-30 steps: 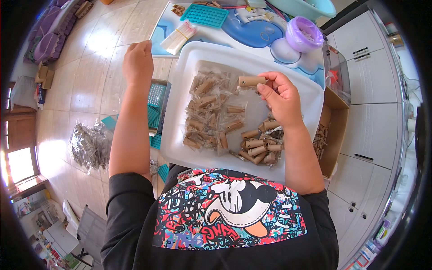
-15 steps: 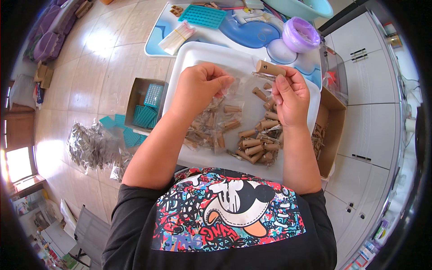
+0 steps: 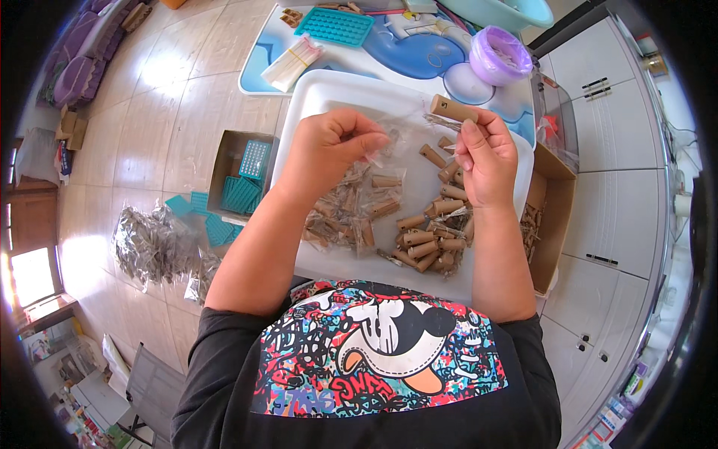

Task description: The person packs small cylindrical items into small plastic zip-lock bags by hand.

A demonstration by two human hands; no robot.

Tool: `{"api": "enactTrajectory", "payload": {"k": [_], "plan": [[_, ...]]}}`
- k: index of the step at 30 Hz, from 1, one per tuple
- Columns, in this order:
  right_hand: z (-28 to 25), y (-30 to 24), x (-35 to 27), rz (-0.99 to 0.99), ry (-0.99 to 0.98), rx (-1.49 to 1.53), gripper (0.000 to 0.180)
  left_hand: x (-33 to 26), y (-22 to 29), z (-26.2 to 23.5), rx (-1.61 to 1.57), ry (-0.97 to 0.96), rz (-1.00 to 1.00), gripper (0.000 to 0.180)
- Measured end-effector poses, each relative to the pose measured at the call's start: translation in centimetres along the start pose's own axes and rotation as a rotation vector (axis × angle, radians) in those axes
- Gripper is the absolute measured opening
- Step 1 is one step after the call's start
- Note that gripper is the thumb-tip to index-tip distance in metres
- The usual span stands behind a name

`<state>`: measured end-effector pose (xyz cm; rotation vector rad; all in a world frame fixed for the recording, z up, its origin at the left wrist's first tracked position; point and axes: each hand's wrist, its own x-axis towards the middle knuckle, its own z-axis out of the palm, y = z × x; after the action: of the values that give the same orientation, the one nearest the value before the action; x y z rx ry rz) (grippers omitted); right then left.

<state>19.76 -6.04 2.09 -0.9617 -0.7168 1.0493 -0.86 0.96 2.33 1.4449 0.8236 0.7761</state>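
Brown cardboard tube [image 3: 452, 109] in right hand [image 3: 486, 159], crinkly clear bag [image 3: 396, 142] pinched by left hand [image 3: 333, 146]

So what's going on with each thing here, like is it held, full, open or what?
Left hand: pinching a clear bag above the tray.
Right hand: holding a brown tube.
Tray: on the lap, holds loose tubes and bagged ones.
Cardboard box: open, teal grids inside.
Purple tub: open, no lid on it.
Bag pile: heaped on the floor.
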Motion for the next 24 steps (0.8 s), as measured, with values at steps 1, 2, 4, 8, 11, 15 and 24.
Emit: {"api": "enactTrajectory", "payload": {"k": [1,2,4,8,11,15,24], "plan": [[0.1,0.2,0.0,-0.007,-0.013,-0.053,0.023,0.0,0.0,0.0,-0.002,-0.007,0.003,0.011],[0.2,0.3,0.0,-0.015,-0.026,-0.107,0.023,0.0,0.1,0.0,-0.002,-0.006,0.003,0.011],[0.5,0.2,-0.3,-0.038,-0.018,-0.17,0.023,-0.2,0.3,0.1,0.047,0.003,0.024,0.011],[0.9,0.3,-0.5,-0.135,0.012,-0.308,0.024,-0.1,0.0,0.0,0.021,0.003,0.045,0.01],[0.9,0.8,-0.5,-0.211,-0.041,-0.345,0.025,0.0,0.1,0.0,-0.08,-0.013,-0.003,0.01],[1.1,0.5,-0.9,-0.144,-0.086,-0.309,0.025,0.2,-0.1,-0.1,-0.111,-0.005,-0.023,0.011],[1.0,0.6,-0.4,0.112,-0.101,-0.163,0.023,0.5,-0.5,0.0,-0.113,-0.07,-0.076,0.014]]}}
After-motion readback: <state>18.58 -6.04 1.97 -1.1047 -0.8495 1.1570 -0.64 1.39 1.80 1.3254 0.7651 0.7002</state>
